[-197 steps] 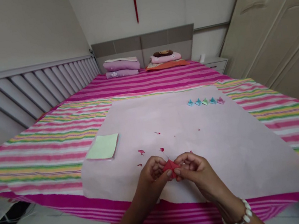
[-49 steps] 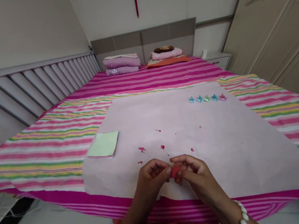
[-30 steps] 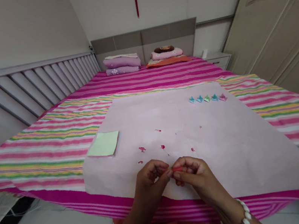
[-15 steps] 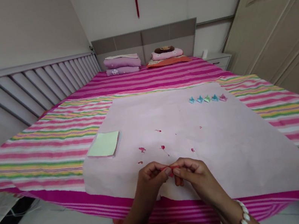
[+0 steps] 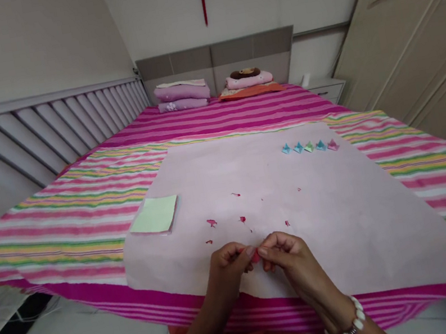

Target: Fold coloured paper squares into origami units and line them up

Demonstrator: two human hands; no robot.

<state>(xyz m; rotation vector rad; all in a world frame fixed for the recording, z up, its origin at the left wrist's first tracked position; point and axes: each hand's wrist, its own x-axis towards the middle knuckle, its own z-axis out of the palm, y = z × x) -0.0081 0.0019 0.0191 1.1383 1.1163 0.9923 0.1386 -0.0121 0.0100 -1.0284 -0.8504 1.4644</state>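
Note:
Between my two hands, near the front edge of a large pale sheet, is a small red piece of paper. My left hand pinches its left side between thumb and fingers. The thumb and fingers of my right hand close on its right side. Most of the paper is covered by the fingertips, so its folds cannot be made out. Just beyond my hands lie small torn red scraps, among them one scrap to the left and another straight ahead.
A stack of square paper with a light green top sheet lies at the left. Several small folded paper shapes, including a blue one and a pink one, stand in a row at the back right. Striped bedding surrounds the sheet.
My fingers have shifted slightly on the red paper. Its narrow stretched edge showed between the fingertips before; now a more rounded red part shows there.

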